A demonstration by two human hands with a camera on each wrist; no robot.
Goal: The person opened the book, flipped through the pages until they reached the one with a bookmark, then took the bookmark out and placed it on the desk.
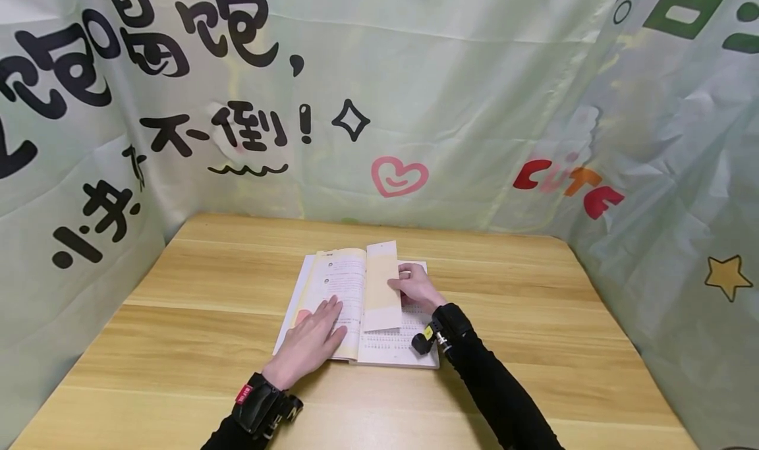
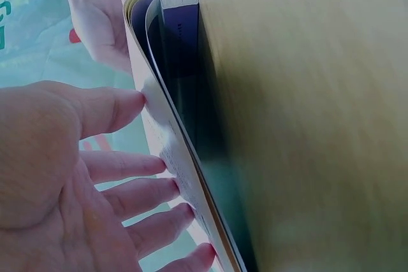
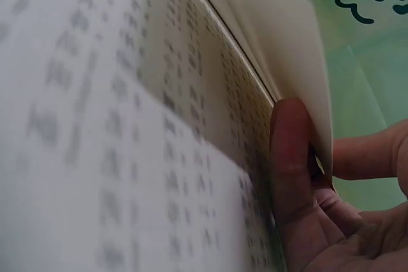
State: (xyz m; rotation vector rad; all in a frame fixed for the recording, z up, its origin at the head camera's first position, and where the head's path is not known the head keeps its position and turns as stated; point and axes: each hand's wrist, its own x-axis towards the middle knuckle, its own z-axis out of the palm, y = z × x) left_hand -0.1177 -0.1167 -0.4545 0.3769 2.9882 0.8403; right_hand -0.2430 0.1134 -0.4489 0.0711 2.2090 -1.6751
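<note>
Wrist straps and black sleeves come first at the near edge of the wooden table (image 1: 178, 344), the largest thing here, walled on three sides by a pale green printed cloth (image 1: 450, 94). At the table's middle lies the open book (image 1: 332, 285), the landmark for everything else. On the book's left page the left hand (image 1: 311, 344) rests flat, fingers straight and spread, pressing the page down; the left wrist view shows those fingertips (image 2: 162, 165) on the paper. Right of the book's spine, the right hand (image 1: 415, 285) pinches the outer edge of a single page (image 1: 382, 285), thumb (image 3: 290, 170) against its underside, and the page stands lifted over the spine. The step looks like a page turn at its midpoint. Finishing it would call for carrying the leaf leftward while the flat hand makes room.
</note>
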